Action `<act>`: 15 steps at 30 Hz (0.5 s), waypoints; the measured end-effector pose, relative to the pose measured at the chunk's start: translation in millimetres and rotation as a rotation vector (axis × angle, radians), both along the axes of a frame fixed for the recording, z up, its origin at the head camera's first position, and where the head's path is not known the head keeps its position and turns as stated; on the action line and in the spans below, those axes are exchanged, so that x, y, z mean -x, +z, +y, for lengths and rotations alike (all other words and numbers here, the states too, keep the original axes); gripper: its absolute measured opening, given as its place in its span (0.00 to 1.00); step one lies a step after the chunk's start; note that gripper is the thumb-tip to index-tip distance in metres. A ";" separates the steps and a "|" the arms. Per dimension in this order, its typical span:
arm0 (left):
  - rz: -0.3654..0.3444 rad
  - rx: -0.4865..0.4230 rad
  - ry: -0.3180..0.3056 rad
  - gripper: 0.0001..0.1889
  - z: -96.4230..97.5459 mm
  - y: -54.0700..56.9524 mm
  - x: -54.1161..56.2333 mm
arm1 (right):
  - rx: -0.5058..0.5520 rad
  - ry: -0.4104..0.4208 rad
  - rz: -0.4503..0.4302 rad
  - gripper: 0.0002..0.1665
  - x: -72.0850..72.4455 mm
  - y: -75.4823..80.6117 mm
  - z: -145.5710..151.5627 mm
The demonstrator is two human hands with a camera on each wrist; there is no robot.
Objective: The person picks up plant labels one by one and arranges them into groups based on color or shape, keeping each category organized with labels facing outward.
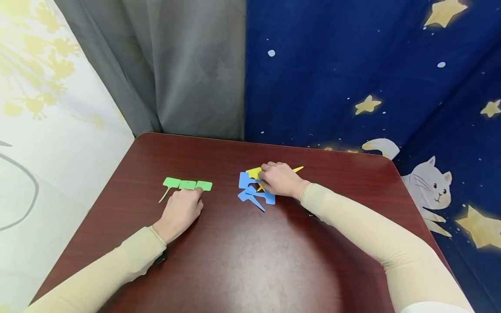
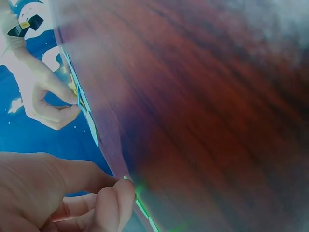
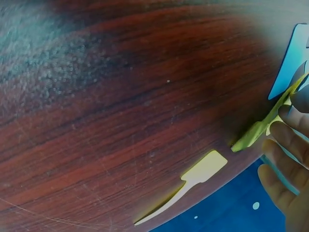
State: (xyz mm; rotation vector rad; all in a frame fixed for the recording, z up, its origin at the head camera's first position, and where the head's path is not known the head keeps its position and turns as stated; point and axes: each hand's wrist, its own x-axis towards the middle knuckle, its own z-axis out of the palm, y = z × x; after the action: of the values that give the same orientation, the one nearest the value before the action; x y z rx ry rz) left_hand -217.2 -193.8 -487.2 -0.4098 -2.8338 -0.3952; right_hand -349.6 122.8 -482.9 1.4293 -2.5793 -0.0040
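Three green plant labels [image 1: 187, 184] lie side by side in a row on the left of the table, one stem showing at the left end. My left hand [image 1: 181, 213] pinches the rightmost green label [image 1: 204, 185] between thumb and forefinger, close over the tabletop. Right of centre is a loose pile of blue plant labels [image 1: 243, 180] and yellow ones. Over the pile's right side, my right hand [image 1: 282, 179] grips a yellow plant label [image 3: 253, 134], which tilts up in the right wrist view. Another yellow label [image 3: 205, 169] lies flat beside it, its stem pointing away from the pile.
The dark red wooden table [image 1: 242, 261] has rounded far corners. Behind it hang a grey curtain [image 1: 195, 69] and a blue star-patterned curtain [image 1: 313, 78]. A pale patterned cloth [image 1: 51, 174] hangs along the left side.
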 end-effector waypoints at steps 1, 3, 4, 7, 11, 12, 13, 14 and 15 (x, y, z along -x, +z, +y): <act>-0.002 -0.001 0.000 0.13 -0.2 0.0 -0.3 | 0.003 -0.001 0.004 0.07 -0.1 0.0 0.2; -0.007 -0.002 0.004 0.13 -0.8 -0.2 -0.6 | 0.016 0.003 0.011 0.06 -0.1 -0.2 0.6; -0.007 -0.003 0.006 0.13 -1.0 -0.1 -0.9 | 0.016 0.005 0.018 0.06 -0.1 -0.2 0.9; 0.007 -0.011 0.018 0.14 -1.9 0.8 -1.8 | 0.020 0.022 0.040 0.07 -0.2 -0.8 1.6; 0.068 -0.016 0.033 0.14 -5.0 3.5 -2.7 | 0.013 0.048 0.069 0.07 -1.1 -1.0 2.1; 0.084 -0.017 0.040 0.14 -6.3 4.0 -2.9 | 0.016 0.054 0.073 0.07 -1.4 -0.6 2.0; 0.098 -0.014 0.049 0.14 -7.6 4.4 -2.9 | 0.020 0.061 0.079 0.07 -1.5 -0.5 1.8; 0.109 -0.010 0.059 0.14 -9.1 4.6 -3.0 | 0.025 0.066 0.084 0.07 -1.6 -0.2 1.6; 0.115 -0.007 0.069 0.14 -10.7 4.8 -3.3 | 0.032 0.071 0.087 0.06 -1.6 0.1 1.4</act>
State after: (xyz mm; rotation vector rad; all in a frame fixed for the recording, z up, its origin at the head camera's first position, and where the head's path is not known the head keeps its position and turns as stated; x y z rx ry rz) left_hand -213.9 -204.5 -482.4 -0.3211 -2.7256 -0.3556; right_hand -347.9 124.1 -482.8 1.4749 -2.4476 -0.0143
